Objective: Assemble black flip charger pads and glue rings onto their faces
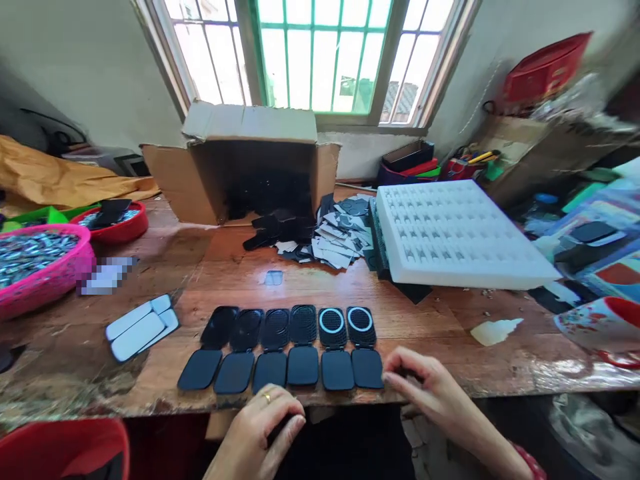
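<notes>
Several black hinged cases lie opened flat in a row along the table's front edge. White rings show in the upper halves of the two rightmost ones, the fifth and the end case. My left hand, with a gold ring on one finger, is curled at the table edge below the third and fourth cases; what its fingers hold, if anything, is hidden. Beside the lower right corner of the end case is my right hand, thumb and fingers bent with a gap between them and nothing visible in it.
An open cardboard box spills black and white pieces onto the table. White foam tray sits right; a patterned cup stands far right. Pink basket and white strips lie left. A red bucket is below.
</notes>
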### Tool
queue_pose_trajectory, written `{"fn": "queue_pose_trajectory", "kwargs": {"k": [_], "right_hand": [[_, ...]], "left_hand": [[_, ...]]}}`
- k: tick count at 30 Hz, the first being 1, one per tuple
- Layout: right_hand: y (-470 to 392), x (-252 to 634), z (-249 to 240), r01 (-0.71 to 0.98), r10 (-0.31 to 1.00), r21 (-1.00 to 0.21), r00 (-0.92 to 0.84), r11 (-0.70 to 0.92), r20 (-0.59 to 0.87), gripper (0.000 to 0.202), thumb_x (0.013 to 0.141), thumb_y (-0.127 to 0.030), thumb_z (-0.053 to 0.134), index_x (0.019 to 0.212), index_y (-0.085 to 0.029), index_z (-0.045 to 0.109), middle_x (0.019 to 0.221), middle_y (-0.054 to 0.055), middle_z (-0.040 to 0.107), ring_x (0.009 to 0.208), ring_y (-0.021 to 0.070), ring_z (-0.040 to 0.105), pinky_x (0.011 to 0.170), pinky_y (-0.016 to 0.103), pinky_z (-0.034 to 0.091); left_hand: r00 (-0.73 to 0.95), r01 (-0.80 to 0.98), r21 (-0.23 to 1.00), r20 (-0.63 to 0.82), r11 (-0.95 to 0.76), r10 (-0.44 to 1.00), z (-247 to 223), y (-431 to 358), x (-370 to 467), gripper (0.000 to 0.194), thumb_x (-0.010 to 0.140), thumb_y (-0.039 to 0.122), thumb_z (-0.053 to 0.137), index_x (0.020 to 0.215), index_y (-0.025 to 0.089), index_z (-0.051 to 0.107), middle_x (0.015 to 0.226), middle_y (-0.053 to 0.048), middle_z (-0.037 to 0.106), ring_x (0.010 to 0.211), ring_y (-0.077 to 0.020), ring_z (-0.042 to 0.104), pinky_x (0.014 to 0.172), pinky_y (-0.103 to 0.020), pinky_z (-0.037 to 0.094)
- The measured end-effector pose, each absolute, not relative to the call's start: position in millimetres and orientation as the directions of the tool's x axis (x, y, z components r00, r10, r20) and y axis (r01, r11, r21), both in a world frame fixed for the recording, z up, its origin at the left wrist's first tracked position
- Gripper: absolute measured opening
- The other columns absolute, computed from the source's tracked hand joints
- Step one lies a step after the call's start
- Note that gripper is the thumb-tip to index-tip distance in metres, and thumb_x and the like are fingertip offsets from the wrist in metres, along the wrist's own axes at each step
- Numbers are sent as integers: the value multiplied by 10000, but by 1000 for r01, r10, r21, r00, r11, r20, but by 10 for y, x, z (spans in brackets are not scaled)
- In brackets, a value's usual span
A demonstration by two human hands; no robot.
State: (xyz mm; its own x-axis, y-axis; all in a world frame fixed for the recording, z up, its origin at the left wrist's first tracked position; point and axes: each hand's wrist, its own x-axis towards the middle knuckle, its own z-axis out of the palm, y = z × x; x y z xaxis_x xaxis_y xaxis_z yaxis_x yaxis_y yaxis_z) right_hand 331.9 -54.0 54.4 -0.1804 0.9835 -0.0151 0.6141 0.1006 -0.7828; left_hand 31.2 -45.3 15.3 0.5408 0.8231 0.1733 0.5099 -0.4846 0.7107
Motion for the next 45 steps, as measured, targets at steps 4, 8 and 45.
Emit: {"fn": "queue_pose_trajectory", "kwargs": {"k": [4,8,45], "right_hand": [[-176,3540,732,717,927,-637,-32,282,374,189,938,-304,517,817,-199,619,765,33,646,722,169,607,676,267,474],[254,3948,1084,879,813,-437,110,188,572,152,884,-292,539,828,-196,643,813,68,672,786,214,618,748,332,478],[572,2502,53,651,704,-273,-619,708,348,239,931,-17,392,972,-193,549,1006,87,617,882,204,621,751,331,557]], "left_hand": [[482,562,459,494,-688,724,43,-129,358,180,962,371,546,989,271,694,963,-32,714,935,-190,666,821,-276,571],[464,664,284,569,-692,679,-186,47,389,284,968,425,505,1115,281,701,1086,-63,710,1029,-247,647,849,-372,595],[442,812,337,179,-477,879,-9,-46,666,396,915,288,638,1291,171,600,1276,-119,635,1338,-362,456,1117,-602,381]]}}
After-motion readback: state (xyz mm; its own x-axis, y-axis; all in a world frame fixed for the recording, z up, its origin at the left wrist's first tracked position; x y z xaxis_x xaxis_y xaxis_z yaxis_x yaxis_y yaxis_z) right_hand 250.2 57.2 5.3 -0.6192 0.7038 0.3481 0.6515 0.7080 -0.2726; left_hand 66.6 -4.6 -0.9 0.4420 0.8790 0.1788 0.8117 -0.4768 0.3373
